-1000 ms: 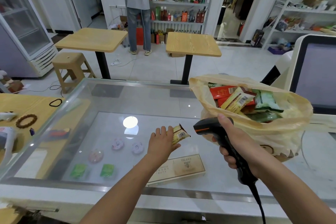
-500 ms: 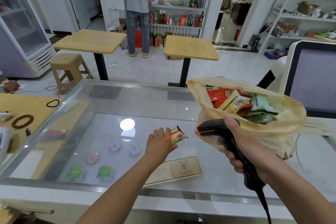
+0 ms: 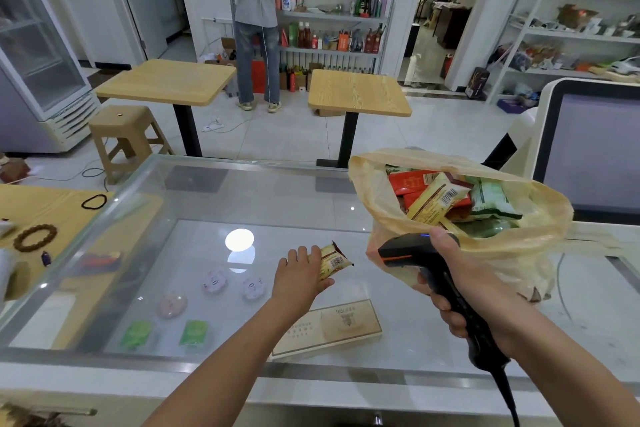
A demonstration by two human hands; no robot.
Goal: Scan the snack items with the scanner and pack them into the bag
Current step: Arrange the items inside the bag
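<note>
A snack (image 3: 333,261) is held by the left hand (image 3: 299,276) above the glass counter (image 3: 242,204), pinched between the curled fingers and the thumb. It is a small yellow packet with a brown band and a crimped end, and its barcode is turned up and to the right. It is kept just left of the scanner (image 3: 408,251), apart from it. The scanner is black with an orange stripe, and a blue light is seen on top of its head. Its handle is gripped by the right hand (image 3: 460,284), fingers wrapped round it and thumb laid along the top. Behind it, a thin tan bag (image 3: 377,204) is stood open on the counter, filled with red, yellow and green packets.

The left part of the snack is covered by the fingers. The trigger is hidden under the right hand, and the cable is cut off at the lower edge. A screen (image 3: 595,149) is cut off at the right.

The print on the snack and on the bagged packets cannot be read. "1916" can be read upside down on a pale carton (image 3: 329,326) under the glass.
</note>
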